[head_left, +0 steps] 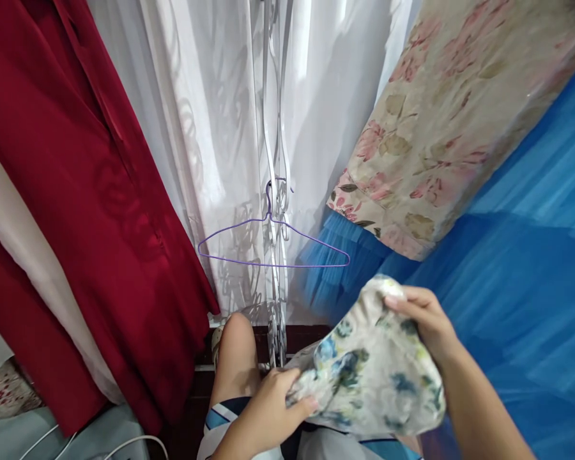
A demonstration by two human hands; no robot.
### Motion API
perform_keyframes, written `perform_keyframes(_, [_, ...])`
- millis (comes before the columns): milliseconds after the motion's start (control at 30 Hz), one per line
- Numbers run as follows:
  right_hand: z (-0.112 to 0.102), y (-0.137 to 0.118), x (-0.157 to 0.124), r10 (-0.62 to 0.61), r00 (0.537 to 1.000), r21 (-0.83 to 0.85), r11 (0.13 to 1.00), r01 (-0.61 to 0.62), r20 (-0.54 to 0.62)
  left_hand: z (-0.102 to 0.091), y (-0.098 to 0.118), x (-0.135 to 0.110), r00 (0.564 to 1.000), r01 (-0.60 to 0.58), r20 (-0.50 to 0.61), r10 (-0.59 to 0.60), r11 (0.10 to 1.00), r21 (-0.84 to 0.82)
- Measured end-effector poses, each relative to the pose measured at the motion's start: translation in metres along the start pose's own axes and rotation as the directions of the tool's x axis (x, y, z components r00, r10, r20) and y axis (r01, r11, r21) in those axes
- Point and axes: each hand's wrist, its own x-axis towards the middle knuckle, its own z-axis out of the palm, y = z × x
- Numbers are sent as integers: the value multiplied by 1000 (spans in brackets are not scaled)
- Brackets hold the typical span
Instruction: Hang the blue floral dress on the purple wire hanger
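Note:
A white cloth with blue, green and yellow flowers (pixel 374 370) is stretched between my two hands, above my lap. My left hand (pixel 280 402) pinches its left lower side between thumb and fingers. At the upper right corner, my right hand (pixel 421 313) grips the same cloth, thumb on top. The cloth looks like a folded or bunched garment; its kind does not show. Ahead of my hands and apart from them, a thin purple wire hanger (pixel 273 263) hangs bare on a white metal rack (pixel 272 147).
Long red garments (pixel 110 211) hang at the left. To the right are a cream floral garment (pixel 412 140) and a blue tulle skirt (pixel 522 300). White curtains (pixel 220 115) hang behind the rack. A grey plastic surface with white cables (pixel 100 434) lies at lower left.

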Motion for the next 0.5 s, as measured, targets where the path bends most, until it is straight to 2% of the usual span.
perform_keyframes(33, [-11, -8, 18, -94, 994, -52, 995, 91, -55, -3, -2, -1, 999, -27, -45, 29, 998, 49])
perform_keyframes(67, [-17, -14, 40, -156, 987, -120, 981, 151, -29, -9, -1, 1, 993, -65, -95, 75, 993, 99])
perform_keyframes(133, [-15, -24, 86, -180, 981, -156, 970, 189, 68, -26, 5, 8, 967, -140, -186, 176, 971, 192])
perform_keyframes(200, [2, -31, 127, -144, 977, -119, 979, 164, 156, -47, 14, 17, 929, -195, -262, 262, 947, 256])
perform_keyframes(267, [25, -35, 154, -63, 965, -68, 994, 83, 253, -70, 21, 26, 887, -231, -329, 325, 928, 293])
perform_keyframes(333, [45, -37, 163, 29, 919, -35, 999, -17, 394, -94, 20, 32, 844, -246, -381, 377, 904, 349])
perform_keyframes(400, [56, -39, 160, 72, 842, -18, 997, -74, 535, -119, 8, 33, 816, -238, -385, 431, 857, 457])
perform_keyframes(433, [58, -39, 157, 71, 810, -7, 997, -83, 582, -132, -2, 33, 815, -225, -364, 450, 825, 518])
perform_keyframes(500, [59, -40, 149, 56, 789, 24, 996, -89, 611, -156, -26, 33, 842, -181, -309, 443, 770, 612])
